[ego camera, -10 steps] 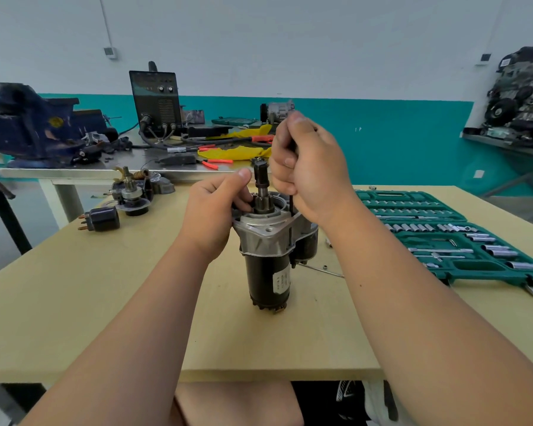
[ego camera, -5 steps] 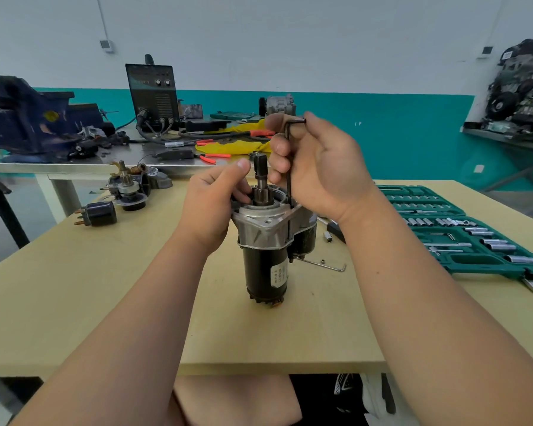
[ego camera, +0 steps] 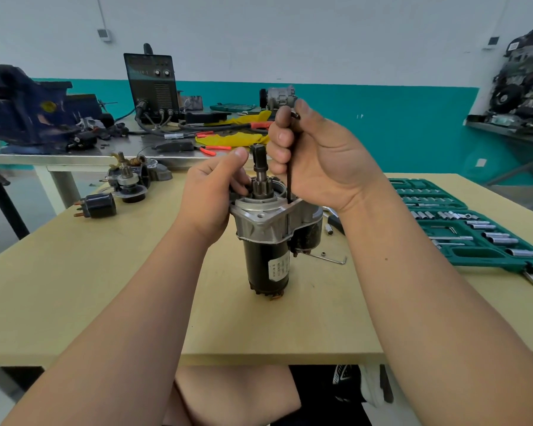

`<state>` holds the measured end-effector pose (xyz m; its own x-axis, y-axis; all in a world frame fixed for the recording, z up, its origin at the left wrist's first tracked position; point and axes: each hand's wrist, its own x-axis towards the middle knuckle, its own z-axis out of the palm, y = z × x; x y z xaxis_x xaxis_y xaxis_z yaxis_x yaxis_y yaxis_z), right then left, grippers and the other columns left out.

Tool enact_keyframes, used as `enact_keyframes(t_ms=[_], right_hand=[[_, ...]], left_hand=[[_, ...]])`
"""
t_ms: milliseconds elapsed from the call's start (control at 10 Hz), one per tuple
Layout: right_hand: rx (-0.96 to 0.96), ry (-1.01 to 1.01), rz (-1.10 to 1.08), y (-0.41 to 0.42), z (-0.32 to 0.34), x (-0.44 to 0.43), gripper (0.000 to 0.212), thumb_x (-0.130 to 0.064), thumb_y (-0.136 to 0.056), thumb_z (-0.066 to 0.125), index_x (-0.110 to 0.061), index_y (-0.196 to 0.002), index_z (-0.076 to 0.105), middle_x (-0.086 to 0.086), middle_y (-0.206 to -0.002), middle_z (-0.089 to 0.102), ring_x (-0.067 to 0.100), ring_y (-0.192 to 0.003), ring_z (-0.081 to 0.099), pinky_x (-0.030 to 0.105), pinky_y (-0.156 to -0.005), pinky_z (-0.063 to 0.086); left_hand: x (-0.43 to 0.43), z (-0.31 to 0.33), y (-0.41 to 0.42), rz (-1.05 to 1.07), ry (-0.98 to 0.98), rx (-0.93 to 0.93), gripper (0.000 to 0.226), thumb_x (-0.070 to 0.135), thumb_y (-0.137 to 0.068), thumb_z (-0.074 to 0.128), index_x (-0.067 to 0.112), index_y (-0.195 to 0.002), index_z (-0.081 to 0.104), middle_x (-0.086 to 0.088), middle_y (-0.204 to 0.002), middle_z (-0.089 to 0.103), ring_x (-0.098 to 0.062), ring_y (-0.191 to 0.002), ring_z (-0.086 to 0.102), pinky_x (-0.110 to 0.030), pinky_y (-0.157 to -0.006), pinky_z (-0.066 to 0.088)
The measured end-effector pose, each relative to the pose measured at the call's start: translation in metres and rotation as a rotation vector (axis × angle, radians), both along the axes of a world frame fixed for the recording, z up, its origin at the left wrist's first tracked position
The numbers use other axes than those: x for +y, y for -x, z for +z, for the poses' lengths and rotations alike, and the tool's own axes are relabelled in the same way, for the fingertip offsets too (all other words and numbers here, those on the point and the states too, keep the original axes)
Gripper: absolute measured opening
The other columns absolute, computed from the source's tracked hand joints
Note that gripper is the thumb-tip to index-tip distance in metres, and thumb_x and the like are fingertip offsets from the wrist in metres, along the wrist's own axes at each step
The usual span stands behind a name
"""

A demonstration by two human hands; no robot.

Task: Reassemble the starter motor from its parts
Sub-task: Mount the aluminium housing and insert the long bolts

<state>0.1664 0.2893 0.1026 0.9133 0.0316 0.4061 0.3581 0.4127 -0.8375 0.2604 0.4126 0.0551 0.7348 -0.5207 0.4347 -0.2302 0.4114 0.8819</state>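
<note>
The starter motor stands upright on the wooden table, black body down, silver nose housing and pinion shaft on top. My left hand grips the housing's left rim, thumb near the shaft tip. My right hand holds a black hex key upright, its lower end set into the housing's right side.
A second hex key and a small socket lie right of the motor. A green socket set case is open at the right. Loose starter parts and a black solenoid sit far left. A cluttered bench stands behind.
My right hand has turned with the hex key: its back faced me a second ago, now the palm side shows. The left hand and motor stay as they were.
</note>
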Motion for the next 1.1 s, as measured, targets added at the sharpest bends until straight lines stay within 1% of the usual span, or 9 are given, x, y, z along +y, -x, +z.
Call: enact_keyframes(t_ms=[300, 400, 500, 600, 700, 800, 900, 1000, 1100], right_hand=[[-0.093, 0.062, 0.002, -0.003, -0.003, -0.002, 0.024, -0.035, -0.07, 0.071, -0.014, -0.081, 0.068, -0.002, -0.068, 0.054, 0.011, -0.056, 0.046, 0.024, -0.053, 0.036], [-0.126, -0.056, 0.118, -0.009, 0.001, -0.002, 0.017, -0.027, -0.073, 0.07, -0.01, -0.076, 0.068, -0.001, -0.063, 0.049, 0.012, -0.05, 0.042, 0.025, -0.048, 0.033], [-0.161, -0.424, 0.052, -0.012, 0.006, -0.018, 0.018, -0.021, -0.08, 0.059, -0.01, -0.069, 0.067, -0.004, -0.053, 0.04, 0.009, -0.041, 0.033, 0.021, -0.04, 0.025], [-0.109, -0.581, -0.299, -0.007, 0.005, -0.055, 0.025, -0.026, -0.088, 0.052, -0.016, -0.068, 0.064, -0.007, -0.047, 0.033, 0.008, -0.036, 0.025, 0.02, -0.035, 0.02], [0.243, 0.109, -0.939, 0.001, -0.019, -0.088, 0.02, -0.023, -0.094, 0.05, -0.017, -0.08, 0.063, -0.005, -0.057, 0.045, 0.01, -0.045, 0.038, 0.023, -0.044, 0.041], [0.723, 1.263, -1.05, 0.002, -0.073, -0.093, 0.022, -0.012, -0.092, 0.052, -0.018, -0.106, 0.068, 0.006, -0.081, 0.06, 0.018, -0.064, 0.053, 0.027, -0.058, 0.044], [0.774, 1.129, -0.968, 0.01, -0.111, -0.089, 0.021, -0.024, -0.094, 0.052, -0.023, -0.08, 0.067, -0.003, -0.069, 0.055, 0.012, -0.055, 0.045, 0.024, -0.048, 0.034], [0.691, 1.233, -1.001, 0.014, -0.118, -0.09, 0.027, -0.033, -0.098, 0.047, -0.022, -0.081, 0.066, -0.001, -0.081, 0.062, 0.011, -0.067, 0.054, 0.028, -0.056, 0.039], [0.472, 0.948, -0.912, 0.028, -0.105, -0.08, 0.025, -0.049, -0.096, 0.042, -0.036, -0.096, 0.063, -0.014, -0.096, 0.066, 0.002, -0.088, 0.06, 0.026, -0.073, 0.046]], left_hand=[[0.0, -0.001, 0.001, 0.036, -0.022, -0.029, 0.036, 0.036, -0.077, 0.061, 0.024, -0.043, 0.058, 0.005, -0.047, 0.049, -0.011, -0.047, 0.042, -0.026, -0.053, 0.036], [0.002, -0.002, 0.0, 0.027, -0.007, -0.015, 0.036, 0.035, -0.076, 0.061, 0.023, -0.043, 0.058, 0.006, -0.047, 0.05, -0.01, -0.047, 0.043, -0.026, -0.054, 0.036], [0.004, -0.002, -0.001, 0.006, -0.02, -0.006, 0.035, 0.035, -0.076, 0.061, 0.022, -0.044, 0.058, 0.005, -0.047, 0.049, -0.012, -0.048, 0.043, -0.029, -0.057, 0.038], [0.004, -0.001, -0.001, 0.002, -0.024, -0.005, 0.033, 0.035, -0.076, 0.061, 0.02, -0.047, 0.057, 0.004, -0.047, 0.048, -0.012, -0.048, 0.043, -0.03, -0.058, 0.038], [0.002, -0.002, -0.001, 0.009, -0.017, 0.001, 0.032, 0.036, -0.075, 0.061, 0.016, -0.051, 0.056, 0.002, -0.048, 0.049, -0.015, -0.051, 0.043, -0.031, -0.059, 0.039], [0.0, -0.002, -0.004, -0.027, -0.013, 0.033, 0.033, 0.037, -0.076, 0.06, 0.015, -0.051, 0.058, 0.0, -0.049, 0.049, -0.018, -0.055, 0.045, -0.033, -0.064, 0.041], [-0.004, 0.0, -0.01, -0.111, -0.016, 0.102, 0.037, 0.039, -0.076, 0.058, 0.021, -0.043, 0.058, -0.001, -0.05, 0.05, -0.019, -0.058, 0.047, -0.037, -0.07, 0.043], [-0.007, 0.0, -0.016, -0.192, 0.0, 0.142, 0.042, 0.039, -0.08, 0.057, 0.021, -0.042, 0.055, 0.003, -0.046, 0.048, -0.013, -0.056, 0.053, -0.032, -0.068, 0.049], [-0.009, 0.0, -0.022, -0.248, 0.062, 0.2, 0.048, 0.037, -0.09, 0.053, 0.022, -0.045, 0.054, 0.006, -0.042, 0.039, -0.009, -0.052, 0.055, -0.025, -0.058, 0.052]])
